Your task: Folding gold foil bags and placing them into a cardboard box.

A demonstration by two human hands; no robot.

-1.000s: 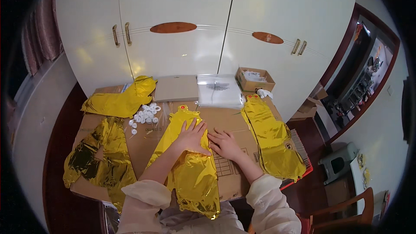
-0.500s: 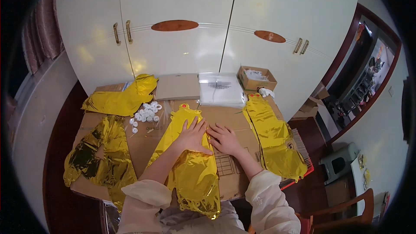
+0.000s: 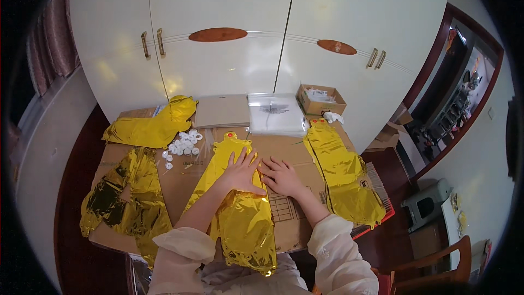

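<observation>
A shiny gold foil balloon [image 3: 243, 218], flat and folded lengthwise, lies in front of me on the cardboard-covered table, with a small red spot at its far tip. My left hand [image 3: 242, 175] rests flat on its middle, fingers spread and pointing away from me. Beside it, my right hand [image 3: 280, 176] lies with fingers outstretched at the foil's right edge, mostly over the cardboard [image 3: 297, 158]. Neither hand grips anything.
More gold foil pieces lie at the far left [image 3: 147, 131], near left [image 3: 134, 186] and right [image 3: 344, 172]. White ring-shaped rolls [image 3: 185, 143], grey card sheets [image 3: 221, 111], clear plastic bags [image 3: 277, 114] and a small carton [image 3: 322, 101] sit toward the cabinet [image 3: 218, 0].
Both hands stay almost where they were on and beside the foil. The whole view has shifted very slightly.
</observation>
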